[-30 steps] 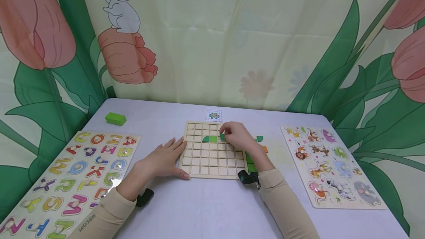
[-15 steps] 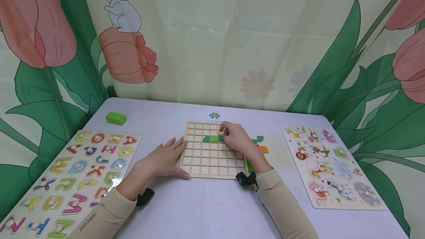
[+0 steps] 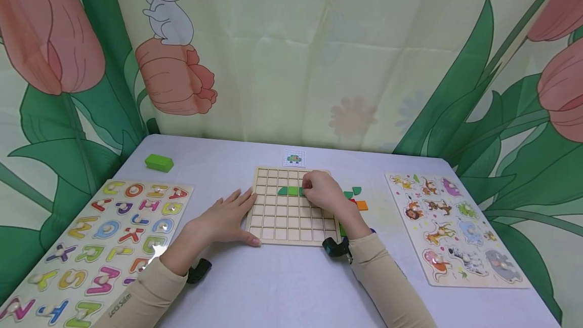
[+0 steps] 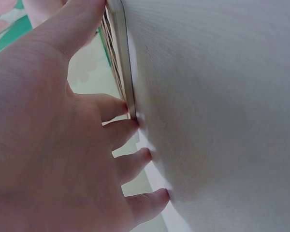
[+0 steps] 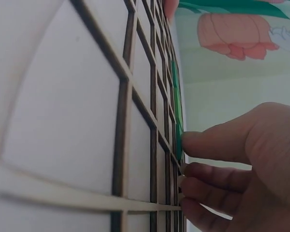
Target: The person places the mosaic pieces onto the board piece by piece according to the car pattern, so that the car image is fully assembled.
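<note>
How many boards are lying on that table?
3: the letter board at the left, the grid board in the middle, and the animal board at the right.

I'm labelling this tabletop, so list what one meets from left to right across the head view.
Letter puzzle board, left hand, wooden grid board, orange piece, animal puzzle board.

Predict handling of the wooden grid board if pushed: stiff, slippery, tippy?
Probably stiff: the wooden grid board lies flat with straight edges. Tipping looks unlikely, since it is broad and thin. It may slide across the white tabletop, as no fastening shows, though the left hand touching its left edge could steady it.
</note>
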Demonstrator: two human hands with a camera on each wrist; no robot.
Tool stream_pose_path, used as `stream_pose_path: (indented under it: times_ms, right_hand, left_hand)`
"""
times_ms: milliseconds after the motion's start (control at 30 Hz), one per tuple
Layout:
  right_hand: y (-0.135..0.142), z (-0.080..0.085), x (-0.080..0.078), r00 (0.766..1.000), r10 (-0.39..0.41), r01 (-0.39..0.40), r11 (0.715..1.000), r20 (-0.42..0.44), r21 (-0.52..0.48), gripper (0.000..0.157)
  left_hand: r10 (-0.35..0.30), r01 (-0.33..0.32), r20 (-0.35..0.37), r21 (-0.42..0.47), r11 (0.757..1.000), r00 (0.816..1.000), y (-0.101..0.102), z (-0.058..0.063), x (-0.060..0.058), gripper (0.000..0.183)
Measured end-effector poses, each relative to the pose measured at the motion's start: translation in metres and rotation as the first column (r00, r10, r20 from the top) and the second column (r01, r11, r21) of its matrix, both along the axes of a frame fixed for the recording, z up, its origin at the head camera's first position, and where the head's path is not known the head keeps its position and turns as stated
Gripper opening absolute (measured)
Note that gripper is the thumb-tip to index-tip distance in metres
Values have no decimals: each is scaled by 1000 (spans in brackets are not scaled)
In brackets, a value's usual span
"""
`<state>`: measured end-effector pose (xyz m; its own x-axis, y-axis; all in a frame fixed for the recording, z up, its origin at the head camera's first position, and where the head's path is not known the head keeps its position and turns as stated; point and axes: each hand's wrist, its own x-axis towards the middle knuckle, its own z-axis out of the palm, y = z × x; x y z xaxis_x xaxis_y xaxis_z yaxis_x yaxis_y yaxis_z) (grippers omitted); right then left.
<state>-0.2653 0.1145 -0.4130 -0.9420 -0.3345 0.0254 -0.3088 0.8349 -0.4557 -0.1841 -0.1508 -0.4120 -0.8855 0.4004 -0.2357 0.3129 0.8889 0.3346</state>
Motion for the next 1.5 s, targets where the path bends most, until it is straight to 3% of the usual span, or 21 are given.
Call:
stream_pose_path:
  times_ms: [400,833,1167,1500]
  right_hand:
    - [2,5,0,999,41,-41,999,35,1,11]
    - [27,10,3,991,119,-118,993,54,-22,17]
    - [52,12,6,994,93,-90,994,52,-57,15]
    - [73,20,7,995,28,-27,1000,95,-15,15]
  left_hand:
    - [1,-1,4,0,1000,1000,-1,3,0,118]
    - [3,-3,4,2,1000,1000,1,-1,0,120]
    - [1,-1,5,5,1000,1000,0,3,1,119]
    - [3,-3,7,17,1000,1000,1,6,3,119]
